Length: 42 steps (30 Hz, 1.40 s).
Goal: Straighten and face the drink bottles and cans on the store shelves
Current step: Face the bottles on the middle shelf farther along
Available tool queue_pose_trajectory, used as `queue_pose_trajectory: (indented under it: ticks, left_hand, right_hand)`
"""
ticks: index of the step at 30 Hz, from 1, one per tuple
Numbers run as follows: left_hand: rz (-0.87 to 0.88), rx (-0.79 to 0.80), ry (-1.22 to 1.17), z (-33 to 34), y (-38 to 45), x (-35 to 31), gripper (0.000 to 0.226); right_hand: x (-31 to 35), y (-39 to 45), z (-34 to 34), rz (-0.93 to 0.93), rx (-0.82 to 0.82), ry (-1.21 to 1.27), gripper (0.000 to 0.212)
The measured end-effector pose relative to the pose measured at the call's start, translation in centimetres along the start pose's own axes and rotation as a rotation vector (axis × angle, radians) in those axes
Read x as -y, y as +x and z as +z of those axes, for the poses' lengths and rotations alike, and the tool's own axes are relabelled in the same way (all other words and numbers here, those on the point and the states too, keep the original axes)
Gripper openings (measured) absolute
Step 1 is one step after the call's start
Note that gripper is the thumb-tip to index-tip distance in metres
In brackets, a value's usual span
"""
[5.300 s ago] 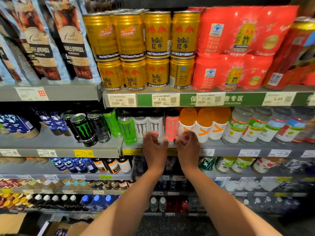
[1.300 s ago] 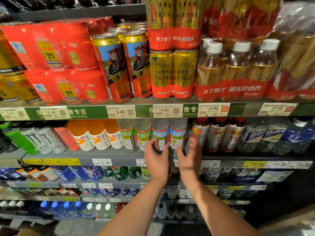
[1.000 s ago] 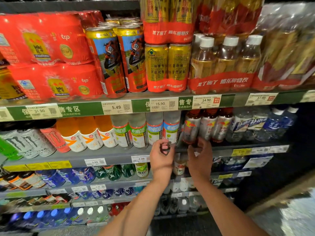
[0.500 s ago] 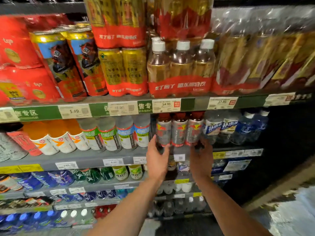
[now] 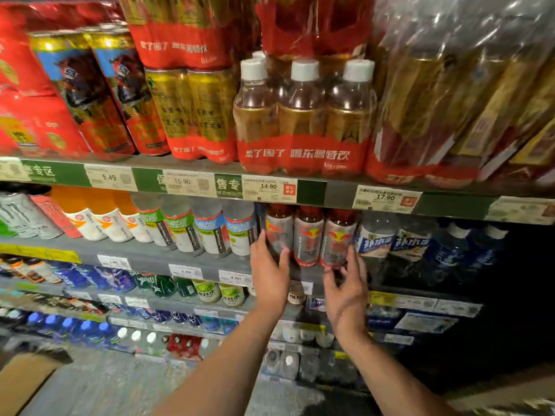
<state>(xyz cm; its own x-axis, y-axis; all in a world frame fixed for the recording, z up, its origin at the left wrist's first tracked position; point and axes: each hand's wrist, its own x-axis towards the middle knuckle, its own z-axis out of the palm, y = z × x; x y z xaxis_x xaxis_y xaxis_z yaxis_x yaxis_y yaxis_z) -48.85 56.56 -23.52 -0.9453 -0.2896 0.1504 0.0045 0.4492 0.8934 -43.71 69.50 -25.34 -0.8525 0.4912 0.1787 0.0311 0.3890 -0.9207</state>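
Observation:
Three red-capped bottles with grey and red labels stand side by side on the grey middle shelf point(image 5: 144, 253): left bottle point(image 5: 278, 228), middle bottle point(image 5: 309, 235), right bottle point(image 5: 338, 240). My left hand point(image 5: 269, 273) is raised in front of the left bottle, fingers straight, thumb against its lower part. Just below the right bottle, my right hand point(image 5: 346, 291) has its fingers spread and relaxed, holding nothing. Whether its fingertips touch that bottle is unclear. The hands hide the bottles' bases.
Left of these stand clear bottles with green and blue labels point(image 5: 210, 232), orange bottles point(image 5: 99, 217) and cans point(image 5: 21, 214). Blue-labelled water bottles point(image 5: 375, 241) stand to the right. Shrink-wrapped multipacks point(image 5: 303, 115) fill the shelf above. Lower shelves hold more bottles; a cardboard box point(image 5: 27, 376) lies on the floor.
My view and both hands have shifted right along the middle shelf, from the green and blue labelled bottles to the red-capped ones. My right hand has dropped slightly and spread open.

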Motion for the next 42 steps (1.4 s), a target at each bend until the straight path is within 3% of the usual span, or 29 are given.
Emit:
queue_pose_trajectory:
  ticks: [10,17,28,30,35,42]
  left_hand:
    - [0.016,-0.061,-0.036,1.1,0.0,0.8,0.046]
    - [-0.007,-0.183,0.05,2.0,-0.9,0.3,0.065]
    - [0.034,-0.228,0.039,1.0,-0.7,0.2,0.054]
    - [0.023,-0.218,0.017,0.8,-0.8,0.2,0.059]
    - [0.006,-0.166,0.019,0.5,-0.8,-0.2,0.098]
    - [0.04,-0.169,0.065,0.4,-0.6,-0.1,0.093]
  right_hand:
    - [0.2,0.0,-0.1,0.07,0.038,0.082,0.069]
    - [0.0,0.6,-0.2,0.042,0.08,-0.015,0.074]
    - [0.8,0.9,0.1,0.02,0.121,0.005,0.069]
    - [0.9,0.8,0.2,0.006,0.13,-0.001,0.068]
    - [0.9,0.7,0.1,-0.009,0.131,0.009,0.065]
    - [1.2,2.0,1.0,0.049,0.1,-0.073,0.066]
